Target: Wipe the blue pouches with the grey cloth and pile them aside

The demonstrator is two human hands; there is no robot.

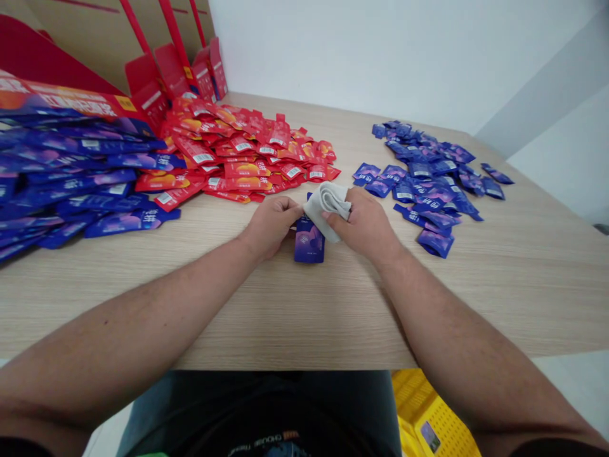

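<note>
A purple spouted pouch is held upright in front of me, just over the table. My left hand pinches its left edge near the top. In my right hand is a folded light grey cloth, bunched under the thumb and pressed against the pouch's upper part. The cloth and fingers hide most of the pouch's top and its spout.
Red pouches lie heaped behind my left hand. Stacked purple pouches are at far left, and more purple pouches at right. Red cartons stand behind. A yellow basket sits below the table edge.
</note>
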